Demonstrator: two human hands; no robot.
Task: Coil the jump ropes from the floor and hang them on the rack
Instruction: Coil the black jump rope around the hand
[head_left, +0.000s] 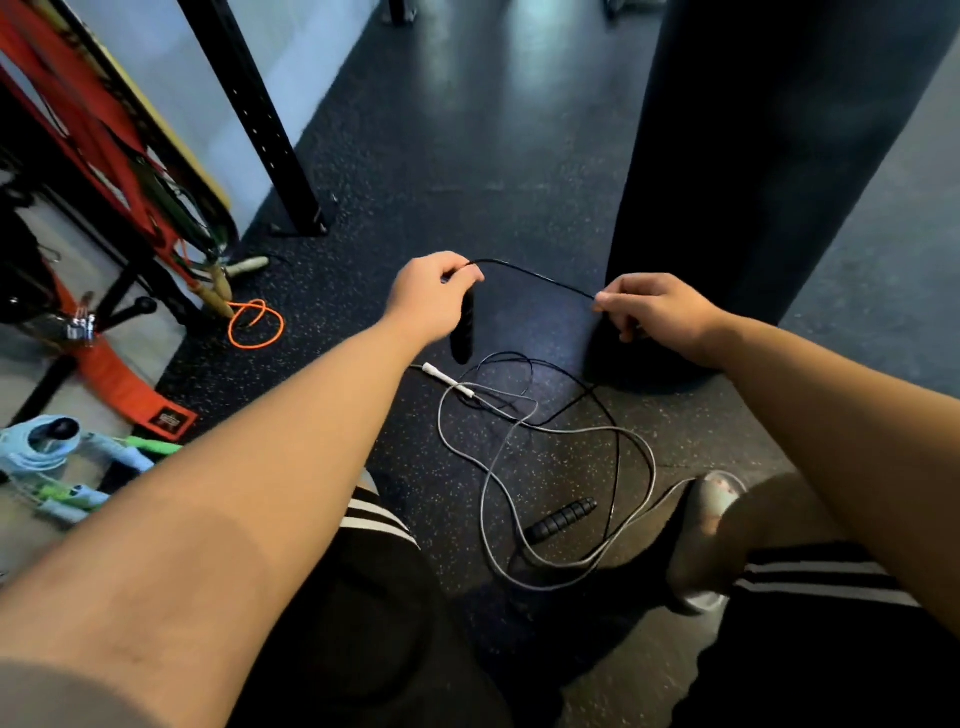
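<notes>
My left hand (434, 291) grips one black handle (462, 332) of a black jump rope, the handle hanging down below the fist. The thin black cord (535, 278) arcs from that hand to my right hand (652, 312), which pinches it. The rest of the black cord loops down on the floor to the second black handle (561, 519). A grey jump rope (488, 467) with a white handle (447, 379) lies tangled with it on the floor. An orange rope (257, 322) with wooden handles lies by the rack (119, 291) at left.
A black punching bag (753, 182) hangs just behind my right hand. A black upright post (265, 130) stands at the back left. Red straps hang on the rack. Blue and green jump ropes (78, 467) lie at the far left. My foot (706, 540) rests near the ropes.
</notes>
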